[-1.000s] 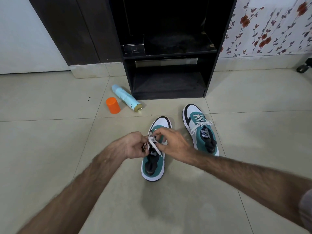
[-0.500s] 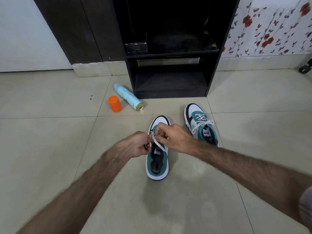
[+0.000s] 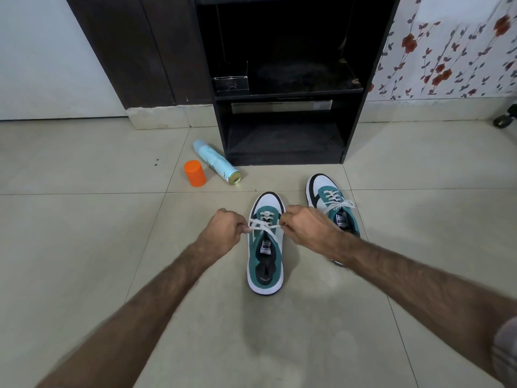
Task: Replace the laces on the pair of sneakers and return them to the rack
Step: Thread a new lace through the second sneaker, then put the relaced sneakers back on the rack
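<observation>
The far sneaker sits laced and tied on the floor tiles just before the black rack. The near sneaker is laced, its knot being drawn (both shoes are yet to be shelved). The left hand and right hand, fingers curled tight, each pinch an end of the white lace, stretched between them.

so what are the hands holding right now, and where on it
Both grip the white lace of the nearer sneaker: the left hand pinches its left end, the right hand its right end, pulled taut across the eyelets.
</observation>
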